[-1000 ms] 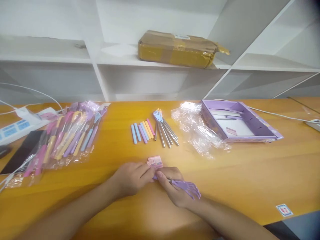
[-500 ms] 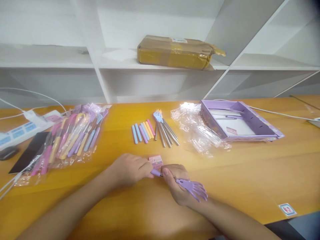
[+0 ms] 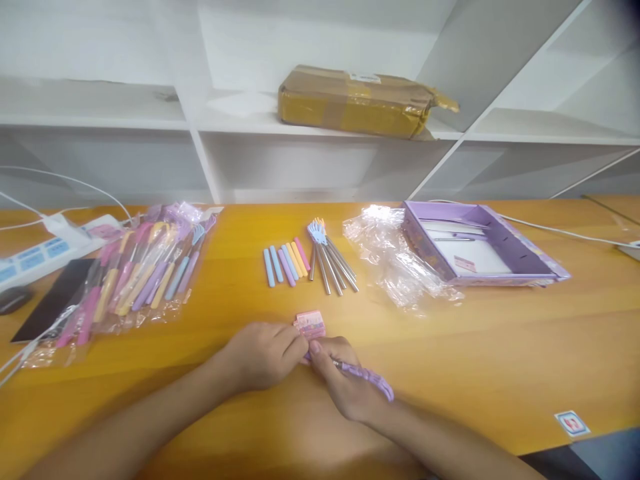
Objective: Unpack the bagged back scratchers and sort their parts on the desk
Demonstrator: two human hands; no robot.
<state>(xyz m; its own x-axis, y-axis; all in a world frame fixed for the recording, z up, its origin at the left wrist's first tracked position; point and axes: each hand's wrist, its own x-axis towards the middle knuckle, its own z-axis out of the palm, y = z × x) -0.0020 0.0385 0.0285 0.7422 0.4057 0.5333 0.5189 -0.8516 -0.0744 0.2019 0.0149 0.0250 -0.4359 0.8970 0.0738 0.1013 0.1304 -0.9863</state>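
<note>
Between my two hands lies a purple back scratcher (image 3: 369, 376) with a claw-shaped head and a metal rod. My right hand (image 3: 336, 377) is closed around its rod, the claw sticking out to the right. My left hand (image 3: 270, 353) is wrapped over the purple handle end, most of which it hides. Both hands touch or nearly touch each other. Just beyond them a small stack of pink printed cards (image 3: 311, 324) rests on the table. Farther off are several loose coloured handle sleeves (image 3: 289, 261) and a bunch of metal rods with claw heads (image 3: 331, 260).
Bagged back scratchers (image 3: 150, 267) lie at left beside a power strip (image 3: 45, 253) and a black flat item (image 3: 55, 300). Crumpled clear plastic (image 3: 395, 260) touches a purple open box (image 3: 483, 273). A taped parcel (image 3: 355, 103) sits on the shelf. A sticker (image 3: 573, 423) marks the table's edge.
My right hand has slid left along the scratcher, closer to my left hand. The claw has turned edge-on and moved left. The view has shifted slightly.
</note>
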